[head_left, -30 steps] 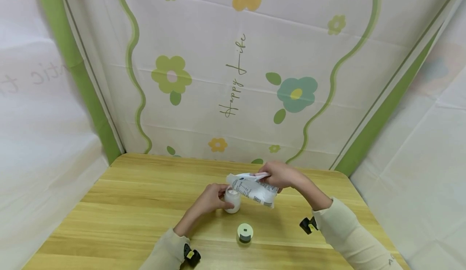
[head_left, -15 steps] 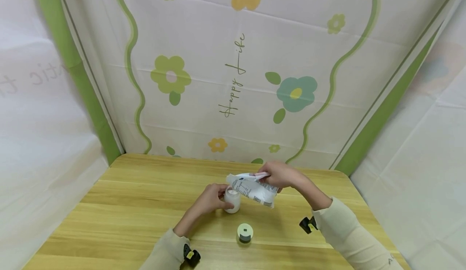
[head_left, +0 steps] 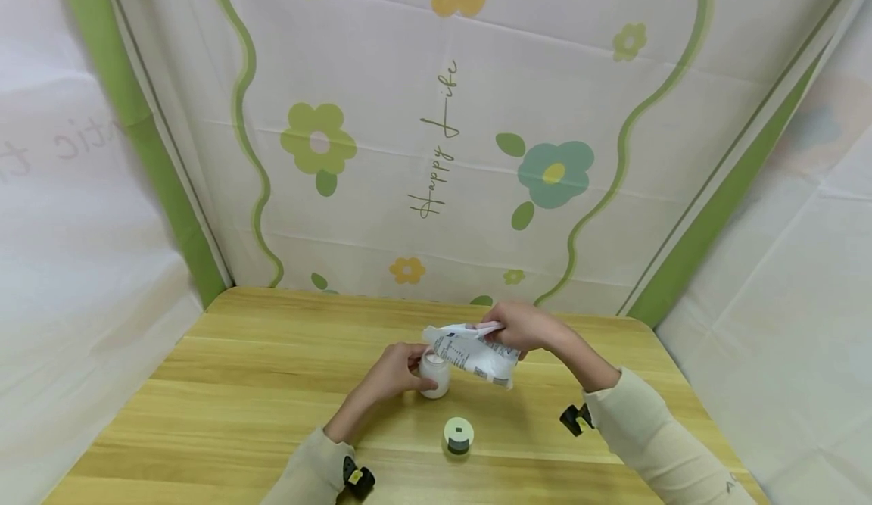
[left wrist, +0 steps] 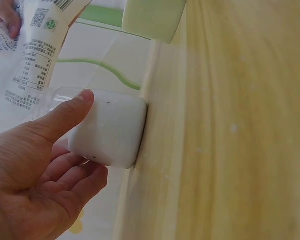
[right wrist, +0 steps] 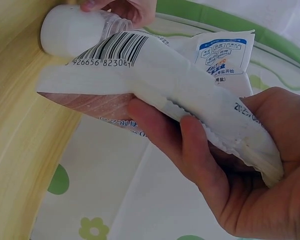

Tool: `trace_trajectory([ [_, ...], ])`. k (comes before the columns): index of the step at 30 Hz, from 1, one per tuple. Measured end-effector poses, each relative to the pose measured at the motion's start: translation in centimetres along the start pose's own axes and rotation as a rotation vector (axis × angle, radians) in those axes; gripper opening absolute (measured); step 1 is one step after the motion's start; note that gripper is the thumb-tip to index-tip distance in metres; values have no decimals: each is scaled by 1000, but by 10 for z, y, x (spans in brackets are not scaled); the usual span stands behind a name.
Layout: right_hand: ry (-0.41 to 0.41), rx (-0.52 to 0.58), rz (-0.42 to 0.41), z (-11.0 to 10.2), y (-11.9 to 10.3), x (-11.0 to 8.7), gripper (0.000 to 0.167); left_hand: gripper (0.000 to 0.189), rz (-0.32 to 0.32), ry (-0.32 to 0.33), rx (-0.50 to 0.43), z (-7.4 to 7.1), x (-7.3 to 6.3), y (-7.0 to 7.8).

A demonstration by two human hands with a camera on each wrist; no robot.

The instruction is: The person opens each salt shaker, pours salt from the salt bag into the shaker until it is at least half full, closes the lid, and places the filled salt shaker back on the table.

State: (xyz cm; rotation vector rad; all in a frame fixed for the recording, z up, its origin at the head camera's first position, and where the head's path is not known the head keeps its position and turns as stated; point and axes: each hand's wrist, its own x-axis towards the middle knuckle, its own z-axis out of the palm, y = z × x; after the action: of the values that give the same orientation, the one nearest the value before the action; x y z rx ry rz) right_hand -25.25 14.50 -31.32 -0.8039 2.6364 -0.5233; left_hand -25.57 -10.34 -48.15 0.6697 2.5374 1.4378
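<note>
My left hand (head_left: pixel 391 372) grips a small clear jar (head_left: pixel 434 384) that stands upright on the table, thumb on one side and fingers round the other. White contents fill the jar (left wrist: pixel 110 127) nearly to its shoulder in the left wrist view. Above and to the right, my right hand (head_left: pixel 524 328) holds a white printed salt bag (head_left: pixel 477 357), tilted so its torn corner lies over the jar's mouth. Fingers curl under the bag (right wrist: pixel 189 85) in the right wrist view. The jar's mouth is partly hidden behind the bag.
A pale green lid (head_left: pixel 459 433) with a dark patch sits on the wooden table (head_left: pixel 238 399), nearer to me than the jar. Flower-printed white curtains (head_left: pixel 381 187) enclose the table's back and sides.
</note>
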Motion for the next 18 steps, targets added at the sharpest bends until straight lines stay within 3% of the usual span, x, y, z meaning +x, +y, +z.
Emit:
trace_trajectory([
  [18,-3,-6,2,1,-2,1,15,47,8,1,5,0,0,-1],
])
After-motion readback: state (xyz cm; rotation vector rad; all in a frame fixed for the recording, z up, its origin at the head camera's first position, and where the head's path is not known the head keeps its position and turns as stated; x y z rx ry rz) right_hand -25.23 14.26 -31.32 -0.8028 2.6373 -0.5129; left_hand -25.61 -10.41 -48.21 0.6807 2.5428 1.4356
